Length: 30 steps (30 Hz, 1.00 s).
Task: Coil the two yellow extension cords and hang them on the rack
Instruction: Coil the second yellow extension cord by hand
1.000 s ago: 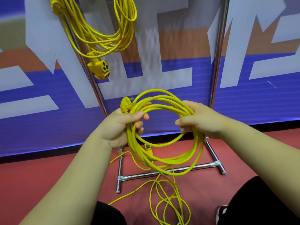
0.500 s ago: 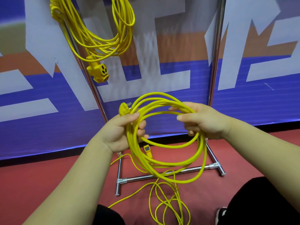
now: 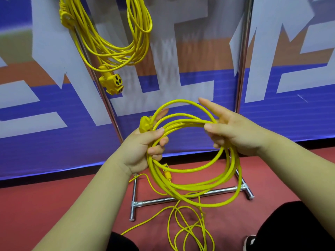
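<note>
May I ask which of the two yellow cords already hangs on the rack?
The upper-left coil with the dangling socket; the other coil is gripped by the left hand, tail on the floor.

I hold the coil (image 3: 199, 189) between my hands: left hand (image 3: 143, 151) on its left side, right hand (image 3: 233, 131) at its upper right. Behind it stands the rack (image 3: 181, 198), the other cord (image 3: 112, 51) hanging at its upper left. A loose tail (image 3: 183, 230) lies on the floor (image 3: 54, 205) below the coil.

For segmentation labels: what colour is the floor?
The floor is red, clearest in the head view.
</note>
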Each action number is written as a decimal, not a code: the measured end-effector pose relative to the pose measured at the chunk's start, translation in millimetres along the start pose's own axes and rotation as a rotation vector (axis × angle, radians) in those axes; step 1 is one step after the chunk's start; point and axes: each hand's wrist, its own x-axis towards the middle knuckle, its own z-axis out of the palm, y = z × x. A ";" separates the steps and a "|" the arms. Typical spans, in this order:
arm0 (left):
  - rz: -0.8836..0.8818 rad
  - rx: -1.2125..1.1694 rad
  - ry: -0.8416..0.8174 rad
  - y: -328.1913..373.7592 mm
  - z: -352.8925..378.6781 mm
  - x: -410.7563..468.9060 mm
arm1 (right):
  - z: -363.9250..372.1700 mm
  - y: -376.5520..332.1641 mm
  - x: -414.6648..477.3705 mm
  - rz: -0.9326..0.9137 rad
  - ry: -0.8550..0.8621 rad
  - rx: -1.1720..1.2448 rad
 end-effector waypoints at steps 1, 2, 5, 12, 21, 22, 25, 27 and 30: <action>-0.010 0.004 0.003 0.3 -1.6 -0.3 | -0.1 -0.3 -0.9 0.003 0.003 0.048; -0.025 0.011 0.006 1.2 -1.9 -0.8 | 0.6 -0.3 -1.3 0.005 0.009 0.076; -0.037 0.038 0.002 2.1 -2.7 -0.9 | 3.9 0.7 -1.2 -0.012 0.037 0.078; 0.063 -0.006 0.019 3.5 -5.4 -3.9 | 3.7 1.9 3.8 -0.027 0.093 0.038; -0.065 -0.073 -0.152 8.3 -6.4 -8.0 | 1.1 1.0 6.8 0.012 0.110 -0.036; -0.076 -0.041 -0.116 6.7 -4.3 -6.7 | 1.4 1.2 8.0 0.025 0.111 -0.038; -0.115 0.026 -0.038 -0.2 0.7 -2.8 | 1.5 2.8 11.0 0.057 0.100 -0.074; -0.137 0.045 -0.050 -3.1 1.4 -2.5 | 0.0 3.8 12.2 0.084 0.064 -0.091; -0.179 0.064 -0.040 -1.6 1.8 -2.5 | -1.6 2.5 13.0 0.105 -0.004 -0.125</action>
